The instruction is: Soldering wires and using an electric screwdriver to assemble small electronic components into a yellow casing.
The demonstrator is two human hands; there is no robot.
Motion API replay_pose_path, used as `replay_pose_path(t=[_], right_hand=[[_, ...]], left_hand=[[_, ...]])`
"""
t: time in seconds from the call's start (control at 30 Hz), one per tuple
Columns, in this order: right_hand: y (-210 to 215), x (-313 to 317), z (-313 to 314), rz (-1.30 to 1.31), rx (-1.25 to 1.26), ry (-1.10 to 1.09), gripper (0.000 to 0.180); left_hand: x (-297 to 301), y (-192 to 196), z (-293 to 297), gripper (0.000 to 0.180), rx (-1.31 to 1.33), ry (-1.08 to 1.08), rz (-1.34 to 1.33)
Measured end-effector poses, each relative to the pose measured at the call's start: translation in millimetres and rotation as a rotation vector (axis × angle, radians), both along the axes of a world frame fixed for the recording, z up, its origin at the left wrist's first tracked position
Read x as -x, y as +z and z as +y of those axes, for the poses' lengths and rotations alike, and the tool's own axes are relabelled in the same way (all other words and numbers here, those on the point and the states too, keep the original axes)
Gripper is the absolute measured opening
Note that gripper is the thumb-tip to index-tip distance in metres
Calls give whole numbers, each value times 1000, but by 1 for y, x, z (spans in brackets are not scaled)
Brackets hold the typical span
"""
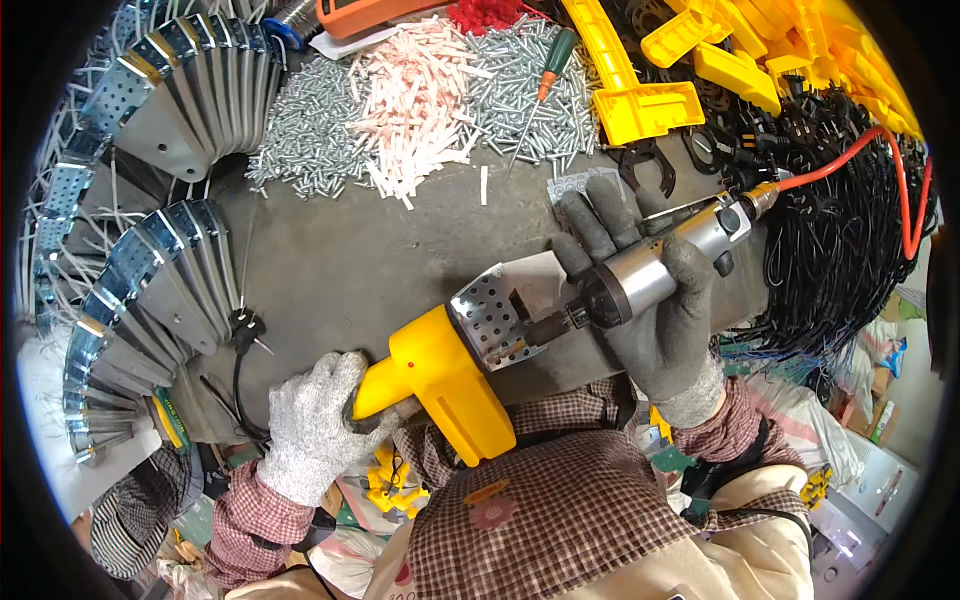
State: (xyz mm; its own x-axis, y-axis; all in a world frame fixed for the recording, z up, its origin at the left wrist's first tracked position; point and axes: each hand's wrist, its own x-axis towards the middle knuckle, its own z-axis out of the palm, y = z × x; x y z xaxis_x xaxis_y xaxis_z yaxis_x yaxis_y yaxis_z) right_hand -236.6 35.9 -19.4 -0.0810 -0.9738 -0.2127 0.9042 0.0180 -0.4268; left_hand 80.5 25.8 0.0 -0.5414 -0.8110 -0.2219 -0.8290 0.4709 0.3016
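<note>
My left hand [315, 425], in a light grey knit glove, grips the narrow end of a yellow plastic handle housing [440, 370]. A bent, perforated metal plate [488, 322] is joined to the housing's far right end. My right hand [655, 340], in a darker grey coated glove, holds a silver pneumatic screwdriver [640, 282], thumb over the barrel and other fingers stretched along its far side. The tool's dark nose points left and reaches over the plate; whether its tip touches a screw is hidden. An orange air hose [840, 152] runs from its rear.
Heaps of screws [312, 125] and pale pink strips [412, 100] lie at the back, with a green-handled screwdriver [555, 65] on top. Bent metal guards [165, 275] are stacked left. Yellow plastic parts [770, 45] and bundled black power cords [815, 260] crowd the right. Another person's cap [130, 530] shows lower left.
</note>
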Motion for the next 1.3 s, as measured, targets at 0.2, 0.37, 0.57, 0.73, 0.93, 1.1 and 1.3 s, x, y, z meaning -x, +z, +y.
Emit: replay_pose_path(t=[0.2, 0.37, 0.57, 0.73, 0.93, 1.1, 1.3], right_hand=[[11, 7, -5, 69, -13, 25, 59], [-2, 26, -9, -4, 133, 11, 50], [-6, 5, 0, -26, 46, -66, 55], [-14, 31, -1, 39, 44, -76, 56], [39, 113, -18, 1260, -44, -217, 49], [99, 71, -31, 2449, 222, -619, 35], [39, -188, -94, 1723, 1469, 484, 25]], left_hand=[[3, 10, 1, 51, -73, 62, 32], [18, 10, 2, 59, -76, 24, 58], [20, 5, 12, 60, 3, 67, -7], [19, 6, 8, 62, -37, 33, -11], [53, 30, 17, 52, 248, -186, 50], [32, 19, 96, 59, -870, 191, 711], [44, -21, 95, 88, -1341, 949, 1323]])
